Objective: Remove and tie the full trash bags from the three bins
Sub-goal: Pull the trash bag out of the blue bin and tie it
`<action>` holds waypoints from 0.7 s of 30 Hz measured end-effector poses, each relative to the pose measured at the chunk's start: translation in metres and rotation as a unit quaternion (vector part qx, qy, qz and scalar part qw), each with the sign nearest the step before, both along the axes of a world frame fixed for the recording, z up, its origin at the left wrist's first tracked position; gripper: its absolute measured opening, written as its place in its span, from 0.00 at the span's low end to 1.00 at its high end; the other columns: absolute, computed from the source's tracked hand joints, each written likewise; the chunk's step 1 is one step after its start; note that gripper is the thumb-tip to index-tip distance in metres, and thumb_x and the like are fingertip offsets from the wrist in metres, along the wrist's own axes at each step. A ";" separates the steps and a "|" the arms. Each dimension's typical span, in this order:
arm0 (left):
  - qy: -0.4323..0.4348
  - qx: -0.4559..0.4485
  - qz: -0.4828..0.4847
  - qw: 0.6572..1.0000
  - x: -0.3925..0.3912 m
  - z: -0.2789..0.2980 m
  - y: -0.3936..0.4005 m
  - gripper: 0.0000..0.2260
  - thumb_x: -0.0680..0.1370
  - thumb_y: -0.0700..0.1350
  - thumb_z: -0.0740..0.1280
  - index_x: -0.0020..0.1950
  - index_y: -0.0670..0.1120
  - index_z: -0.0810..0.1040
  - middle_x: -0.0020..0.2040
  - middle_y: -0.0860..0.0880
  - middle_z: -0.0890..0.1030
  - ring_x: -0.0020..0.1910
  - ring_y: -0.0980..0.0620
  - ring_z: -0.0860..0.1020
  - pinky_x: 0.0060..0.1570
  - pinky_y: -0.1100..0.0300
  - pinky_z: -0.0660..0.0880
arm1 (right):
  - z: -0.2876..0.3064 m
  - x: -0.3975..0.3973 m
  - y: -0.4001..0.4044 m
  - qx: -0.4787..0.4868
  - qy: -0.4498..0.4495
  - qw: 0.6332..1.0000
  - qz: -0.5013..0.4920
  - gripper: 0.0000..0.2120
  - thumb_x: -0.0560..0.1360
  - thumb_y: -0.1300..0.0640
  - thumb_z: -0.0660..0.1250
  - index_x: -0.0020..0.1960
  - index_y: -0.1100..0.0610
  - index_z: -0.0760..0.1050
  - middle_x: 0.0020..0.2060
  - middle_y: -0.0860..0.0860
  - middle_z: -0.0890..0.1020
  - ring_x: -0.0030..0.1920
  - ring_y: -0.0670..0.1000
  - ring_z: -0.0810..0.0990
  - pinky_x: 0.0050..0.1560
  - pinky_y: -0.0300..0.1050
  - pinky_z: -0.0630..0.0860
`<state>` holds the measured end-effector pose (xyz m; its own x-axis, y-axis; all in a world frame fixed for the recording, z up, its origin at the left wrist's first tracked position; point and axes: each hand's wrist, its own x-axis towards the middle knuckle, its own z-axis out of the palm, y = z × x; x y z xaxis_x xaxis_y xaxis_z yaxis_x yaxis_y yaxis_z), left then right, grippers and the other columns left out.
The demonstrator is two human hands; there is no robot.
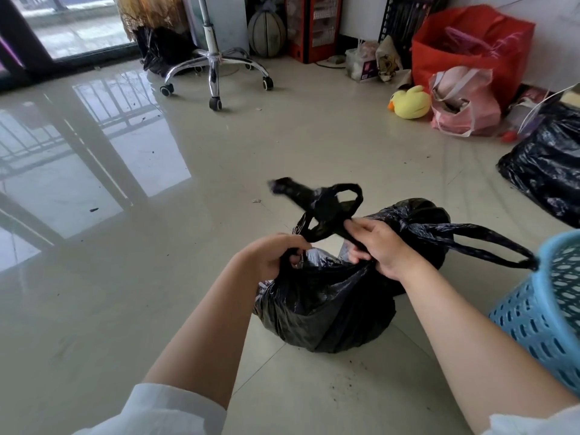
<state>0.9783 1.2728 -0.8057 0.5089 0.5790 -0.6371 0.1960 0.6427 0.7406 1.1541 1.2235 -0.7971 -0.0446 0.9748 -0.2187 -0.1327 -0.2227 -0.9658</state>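
Note:
A full black trash bag [323, 309] sits on the tiled floor in front of me. My left hand [273, 255] grips one of its handle strips at the bag's mouth. My right hand [379, 246] grips the other strip, and the two black handles [329, 205] cross and loop above the bag. Right behind it lies a second black trash bag [420, 221], knotted at the top, with its handle loops stretched out to the right. A blue perforated plastic bin [546, 315] stands at the right edge, no bag visible in it.
A third black bag [546, 164] lies at the far right. Against the back wall are a red bag [470, 42], a pink bag [464, 105], a yellow duck toy [411, 102] and a chair's chrome wheeled base [213, 67]. Glossy open floor spreads to the left.

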 end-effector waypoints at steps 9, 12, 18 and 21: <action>-0.099 0.059 -0.059 0.992 0.000 0.012 -0.010 0.30 0.55 0.67 0.72 0.41 0.43 0.73 0.25 0.52 0.71 0.22 0.59 0.69 0.25 0.69 0.70 | 0.000 0.003 -0.006 -0.101 -0.080 0.979 0.161 0.20 0.79 0.63 0.55 0.29 0.59 0.71 0.14 0.46 0.67 0.14 0.40 0.58 0.20 0.30 0.58; -0.032 0.083 0.019 0.996 0.009 0.013 -0.012 0.19 0.77 0.60 0.57 0.39 0.45 0.73 0.20 0.54 0.70 0.21 0.58 0.66 0.26 0.67 0.65 | 0.003 0.003 -0.006 -0.101 -0.120 0.969 0.191 0.19 0.79 0.61 0.56 0.32 0.59 0.76 0.14 0.45 0.66 0.14 0.39 0.58 0.20 0.30 0.55; -0.114 0.038 0.111 0.986 0.006 0.007 -0.009 0.16 0.79 0.51 0.59 0.38 0.42 0.73 0.31 0.47 0.73 0.20 0.56 0.68 0.20 0.68 0.67 | 0.000 0.004 -0.005 -0.137 -0.091 0.971 0.173 0.15 0.79 0.62 0.56 0.35 0.60 0.71 0.14 0.45 0.70 0.14 0.39 0.59 0.18 0.28 0.56; -0.164 -0.028 0.110 0.980 0.005 0.009 -0.009 0.13 0.75 0.52 0.62 0.38 0.43 0.71 0.29 0.48 0.77 0.17 0.56 0.69 0.18 0.71 0.66 | 0.002 0.006 -0.005 -0.128 -0.088 0.973 0.169 0.13 0.78 0.64 0.58 0.35 0.59 0.73 0.16 0.45 0.72 0.15 0.40 0.63 0.22 0.31 0.63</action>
